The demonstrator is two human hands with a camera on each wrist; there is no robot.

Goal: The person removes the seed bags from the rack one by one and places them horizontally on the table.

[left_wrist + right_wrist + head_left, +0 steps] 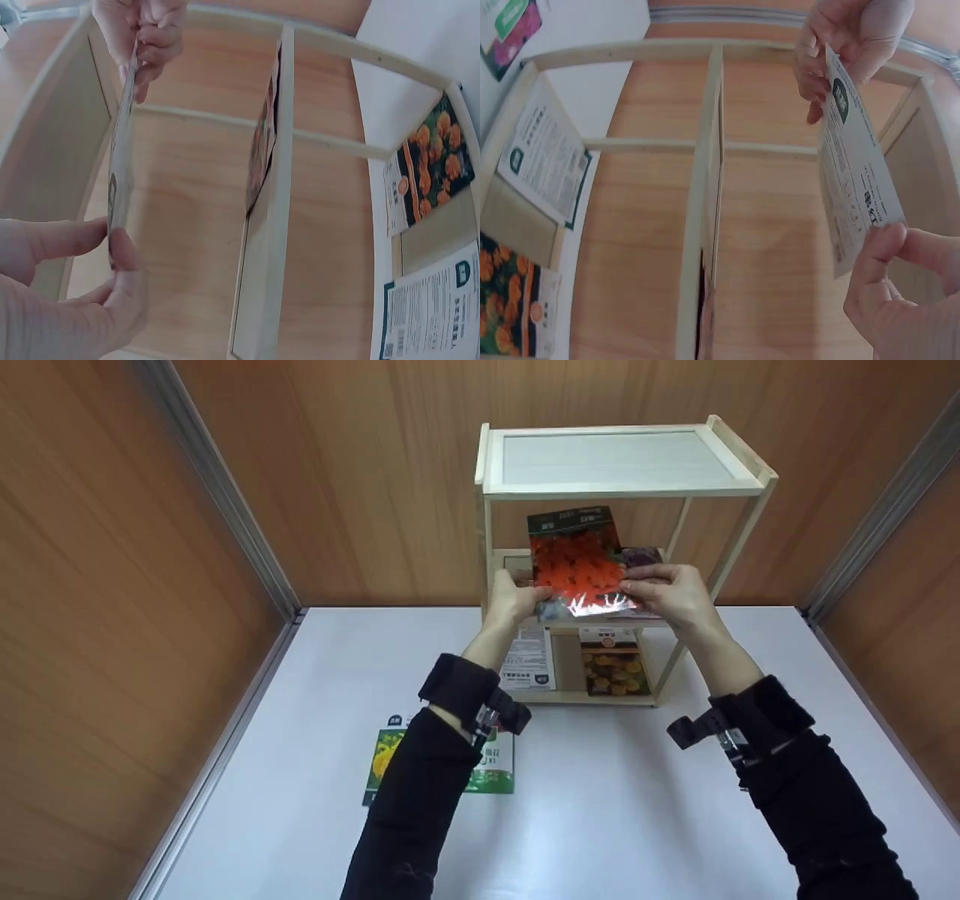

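Head view: a pale wooden rack (622, 487) with three flat tiers on thin slats stands on a smooth white table (637, 810) between wood-grain walls. Both hands hold one glossy red-flowered packet (576, 561) upright in front of the middle tier, the left hand (516, 598) pinching its left edge, the right hand (671, 592) its right edge. Two packets lean on the bottom tier, and a green one (491, 769) lies flat on the table.

Left wrist view: the packet (120, 150) shows edge-on, thin, clamped between thumb and fingers (60, 240).

Right wrist view: its white printed back (851, 165) faces out, pinched at a lower corner by the right fingers (885, 255).
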